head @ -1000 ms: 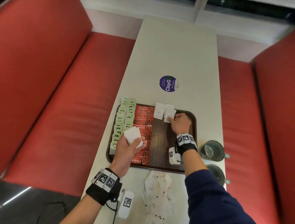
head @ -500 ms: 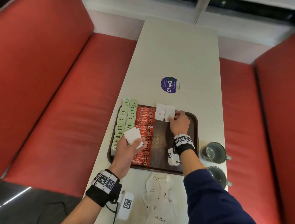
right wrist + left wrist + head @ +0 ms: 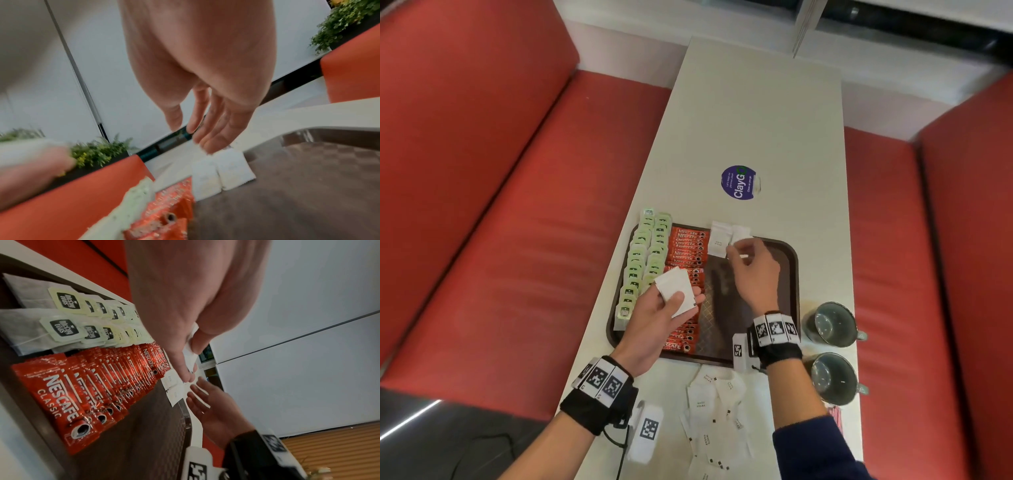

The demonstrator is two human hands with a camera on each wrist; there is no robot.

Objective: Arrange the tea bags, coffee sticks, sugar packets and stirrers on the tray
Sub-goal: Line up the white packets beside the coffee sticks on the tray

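Between red benches, on the tabletop tray, the second sugar packet has been released — right hand lifted, seemingly spread; left hand pinches the spare packets, next to be placed.

We look down on a brown tray at the near end of a pale table. Green tea bags line the tray's left edge, red coffee sticks beside them, two white sugar packets at the far edge. Our left hand holds a small stack of packets; our right hand hovers, fingers relaxed, by the placed pair. Loose packets lie at the table's near edge, two cups along its right edge.
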